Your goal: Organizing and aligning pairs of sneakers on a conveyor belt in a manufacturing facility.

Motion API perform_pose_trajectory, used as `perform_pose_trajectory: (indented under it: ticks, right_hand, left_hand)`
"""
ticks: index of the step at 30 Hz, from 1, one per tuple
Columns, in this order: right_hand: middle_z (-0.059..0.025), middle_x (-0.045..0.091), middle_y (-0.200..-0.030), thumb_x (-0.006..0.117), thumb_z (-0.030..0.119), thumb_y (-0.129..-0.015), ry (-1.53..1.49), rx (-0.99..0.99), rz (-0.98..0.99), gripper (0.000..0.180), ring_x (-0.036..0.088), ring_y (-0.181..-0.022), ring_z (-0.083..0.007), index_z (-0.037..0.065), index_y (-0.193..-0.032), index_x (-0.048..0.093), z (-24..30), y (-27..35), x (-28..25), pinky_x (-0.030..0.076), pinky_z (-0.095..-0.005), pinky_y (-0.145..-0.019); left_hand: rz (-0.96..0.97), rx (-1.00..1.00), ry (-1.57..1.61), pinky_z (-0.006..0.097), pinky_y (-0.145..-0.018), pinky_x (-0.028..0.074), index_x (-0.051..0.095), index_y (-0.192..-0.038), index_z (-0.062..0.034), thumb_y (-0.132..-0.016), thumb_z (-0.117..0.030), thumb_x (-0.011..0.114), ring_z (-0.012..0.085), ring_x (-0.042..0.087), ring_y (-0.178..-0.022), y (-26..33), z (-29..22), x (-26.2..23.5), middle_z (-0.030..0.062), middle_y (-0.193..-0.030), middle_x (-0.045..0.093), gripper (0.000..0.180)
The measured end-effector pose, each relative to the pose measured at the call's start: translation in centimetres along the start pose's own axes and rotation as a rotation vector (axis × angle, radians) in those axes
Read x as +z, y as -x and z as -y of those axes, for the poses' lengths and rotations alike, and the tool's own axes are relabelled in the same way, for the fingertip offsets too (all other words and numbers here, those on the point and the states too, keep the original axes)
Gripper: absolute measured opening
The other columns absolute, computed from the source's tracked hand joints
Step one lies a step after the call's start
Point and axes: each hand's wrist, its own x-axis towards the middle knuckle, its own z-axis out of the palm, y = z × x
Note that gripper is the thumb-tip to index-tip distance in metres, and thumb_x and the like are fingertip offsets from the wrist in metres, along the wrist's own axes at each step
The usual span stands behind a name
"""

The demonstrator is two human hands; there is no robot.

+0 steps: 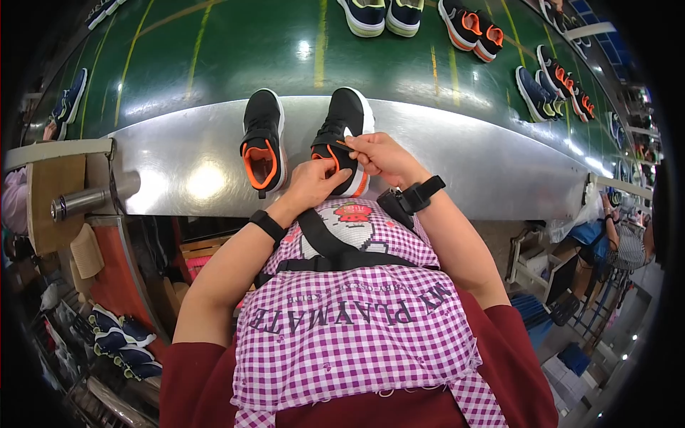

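Two black sneakers with orange linings and white soles stand on the steel ledge, toes pointing away from me. The right-hand sneaker [347, 107] is between my hands. My right hand [385, 157] pinches the end of its black strap [330, 146] at the right side of the instep. At the shoe's opening, my left hand [316, 184] grips the collar with bent fingers; its fingertips are partly hidden there. The left-hand sneaker [263, 118] stands untouched just to the left, its strap lying across the instep.
Beyond the steel ledge [464, 157] runs a green belt [235, 57] with yellow lines, carrying several pairs of shoes, such as black-and-orange sneakers [460, 25]. A metal roller [82, 205] juts out at left. More shoes [118, 342] are stacked low at left. Another person [631, 242] is at far right.
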Motion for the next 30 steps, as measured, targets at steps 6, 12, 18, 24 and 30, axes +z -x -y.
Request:
perform_pose_trajectory:
  ticks: [6,12,18,24,30]
  right_hand:
    - [0.0031,0.047,-0.055,0.06,0.03,-0.09,0.083,0.011,-0.002,0.032,0.036,-0.042,-0.0047,0.004,-0.072,0.058,-1.2,-0.3,-0.5,0.025,-0.0206,-0.038]
    - [0.0004,0.051,-0.055,0.062,0.034,-0.088,0.232,-0.039,-0.095,0.037,0.042,-0.043,-0.0065,0.003,-0.068,0.06,-1.6,-0.7,-0.6,0.032,-0.0214,-0.039]
    - [-0.0097,0.054,-0.049,0.064,0.044,-0.082,0.749,-0.294,-0.344,0.055,0.051,-0.044,-0.0153,-0.002,-0.053,0.057,-2.2,-0.6,-1.2,0.041,-0.0306,-0.046]
    - [-0.0165,0.063,-0.069,0.052,0.034,-0.092,0.78,-0.358,-0.347,0.038,0.062,-0.06,-0.0272,-0.003,-0.089,0.059,-3.6,1.4,-4.0,0.047,-0.0342,-0.059]
    - [-0.0223,0.063,-0.076,0.049,0.036,-0.092,1.141,-0.364,-0.356,0.039,0.062,-0.075,-0.0393,-0.003,-0.094,0.053,-2.7,3.5,-2.0,0.048,-0.042,-0.067]
  left_hand:
    - [-0.006,-0.016,-0.027,0.039,-0.052,0.042,0.061,-0.069,-0.0036,-0.08,-0.042,0.063,0.0291,0.057,-0.053,-0.1,-0.3,0.4,0.0124,-0.055,0.055,0.04]
    - [-0.046,0.038,-0.097,0.041,-0.052,0.044,0.06,-0.067,-0.0033,-0.08,-0.041,0.063,0.0311,0.059,-0.055,-0.3,-0.2,0.7,0.0135,-0.057,0.057,0.04]
    - [-0.1,0.146,-0.285,0.045,-0.055,0.047,0.06,-0.066,-0.0033,-0.081,-0.041,0.058,0.035,0.061,-0.059,-0.7,-0.8,1.6,0.0166,-0.062,0.06,0.041]
    - [0.091,0.196,-0.186,0.043,-0.065,0.047,0.06,-0.082,-0.0039,-0.081,-0.036,0.059,0.0332,0.061,-0.072,-0.4,-3.1,0.9,0.0148,-0.076,0.063,0.032]
    - [-0.148,0.406,-0.162,0.038,-0.073,0.046,0.062,-0.096,-0.0062,-0.077,-0.021,0.065,0.0289,0.059,-0.082,2.8,-2.0,-3.0,0.0107,-0.083,0.061,0.024]
